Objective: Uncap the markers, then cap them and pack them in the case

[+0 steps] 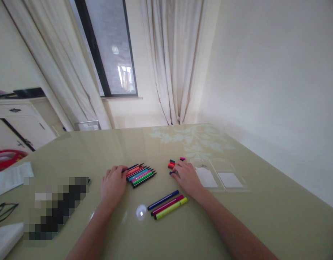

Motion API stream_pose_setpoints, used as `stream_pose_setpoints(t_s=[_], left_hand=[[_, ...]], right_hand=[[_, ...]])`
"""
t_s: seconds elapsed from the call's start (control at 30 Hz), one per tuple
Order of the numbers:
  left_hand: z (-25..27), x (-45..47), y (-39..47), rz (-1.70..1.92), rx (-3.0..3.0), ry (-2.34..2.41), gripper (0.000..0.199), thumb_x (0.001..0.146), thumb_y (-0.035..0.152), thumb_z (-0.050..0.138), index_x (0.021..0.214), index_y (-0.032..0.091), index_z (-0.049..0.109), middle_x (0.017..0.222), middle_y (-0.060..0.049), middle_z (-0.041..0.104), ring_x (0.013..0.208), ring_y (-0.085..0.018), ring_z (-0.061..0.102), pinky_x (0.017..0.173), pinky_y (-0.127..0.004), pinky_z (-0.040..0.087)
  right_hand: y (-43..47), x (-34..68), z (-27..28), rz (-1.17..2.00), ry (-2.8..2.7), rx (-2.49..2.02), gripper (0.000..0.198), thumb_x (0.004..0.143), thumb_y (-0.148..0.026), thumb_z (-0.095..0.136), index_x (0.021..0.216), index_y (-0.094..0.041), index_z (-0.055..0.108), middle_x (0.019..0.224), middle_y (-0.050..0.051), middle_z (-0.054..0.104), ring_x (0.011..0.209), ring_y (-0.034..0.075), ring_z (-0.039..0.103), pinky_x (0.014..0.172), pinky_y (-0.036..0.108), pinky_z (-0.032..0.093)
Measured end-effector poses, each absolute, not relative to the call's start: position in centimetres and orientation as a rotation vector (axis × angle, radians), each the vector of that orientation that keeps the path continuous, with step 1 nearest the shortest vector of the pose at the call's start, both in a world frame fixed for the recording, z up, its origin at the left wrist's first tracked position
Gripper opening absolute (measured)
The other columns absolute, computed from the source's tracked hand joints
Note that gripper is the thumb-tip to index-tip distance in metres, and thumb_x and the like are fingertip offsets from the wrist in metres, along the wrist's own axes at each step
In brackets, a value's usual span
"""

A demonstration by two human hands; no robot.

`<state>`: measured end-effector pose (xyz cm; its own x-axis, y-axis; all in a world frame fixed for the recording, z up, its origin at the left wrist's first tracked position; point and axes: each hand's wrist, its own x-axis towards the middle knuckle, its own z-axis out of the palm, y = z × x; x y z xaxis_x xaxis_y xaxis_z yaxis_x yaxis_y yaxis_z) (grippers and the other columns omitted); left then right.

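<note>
Side by side on the table lies a row of uncapped felt-tip pens point(141, 177) in several colours, black tips pointing right. My left hand point(114, 183) is at their left ends, its fingers closed on the end of a dark blue felt-tip pen point(133, 167) at the far side of the row. My right hand point(186, 177) rests among loose pen caps, fingers bent, with a dark blue cap point(171, 173) showing at its thumb tip. Red-orange caps point(171, 165), a green cap point(172, 161) and a pink cap point(182, 159) lie around its fingers.
Three capped pens, blue point(163, 200), magenta point(167, 205) and yellow point(171, 208), lie between my forearms. An open clear plastic case point(220, 177) with white inserts is right of my right hand. Glasses point(5, 212), papers point(13, 177) and a blurred-out item point(56, 207) occupy the left.
</note>
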<state>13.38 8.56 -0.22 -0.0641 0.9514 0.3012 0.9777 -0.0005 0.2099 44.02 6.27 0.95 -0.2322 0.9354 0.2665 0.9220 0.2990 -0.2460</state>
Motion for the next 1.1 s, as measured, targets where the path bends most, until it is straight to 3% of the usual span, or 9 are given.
stream_pose_setpoints(t_s=[0.2,0.47,0.6,0.8,1.1], left_hand=[[-0.6,12.2,8.8,-0.489,-2.028,-2.258,0.044,0.105,0.035,0.033,0.121,0.021,0.071,0.128,-0.015,0.069,0.115,-0.037,0.062,0.088,-0.049,0.050],[-1.0,11.1,9.7,-0.551,-2.121,-2.267,0.031,0.101,0.030,0.041,0.109,0.019,0.069,0.108,-0.012,0.073,0.103,-0.030,0.067,0.094,-0.039,0.050],[-1.0,11.5,10.0,-0.757,-2.137,-2.184,0.033,0.098,0.030,0.042,0.107,0.019,0.072,0.106,-0.013,0.072,0.104,-0.031,0.066,0.097,-0.043,0.049],[0.0,15.4,9.0,-1.482,-2.624,-1.838,0.032,0.096,0.043,0.050,0.107,0.022,0.072,0.109,-0.008,0.074,0.102,-0.026,0.068,0.091,-0.038,0.054],[0.6,17.8,7.5,-1.605,-2.748,-1.888,0.030,0.093,0.047,0.057,0.104,0.024,0.073,0.103,-0.004,0.078,0.097,-0.026,0.071,0.091,-0.040,0.054]], right_hand=[[6.4,43.8,1.2,0.162,-2.119,-1.592,0.005,0.095,-0.021,0.072,0.099,-0.020,0.070,0.108,0.007,0.075,0.106,0.026,0.066,0.093,0.038,0.045],[6.3,43.8,1.0,0.238,-1.980,-1.417,0.011,0.094,-0.018,0.073,0.104,-0.022,0.069,0.105,0.005,0.078,0.099,0.025,0.070,0.091,0.037,0.048],[6.2,43.9,1.4,0.272,-1.902,-1.287,0.008,0.095,-0.017,0.070,0.100,-0.023,0.071,0.100,0.004,0.078,0.096,0.023,0.071,0.090,0.035,0.050],[6.0,43.8,2.3,0.437,-1.737,-1.128,0.007,0.095,-0.023,0.068,0.098,-0.022,0.074,0.097,0.003,0.078,0.089,0.019,0.071,0.084,0.031,0.052],[5.9,43.7,2.2,0.482,-1.734,-1.125,0.008,0.093,-0.027,0.071,0.099,-0.024,0.076,0.095,0.003,0.078,0.089,0.020,0.072,0.085,0.032,0.053]])
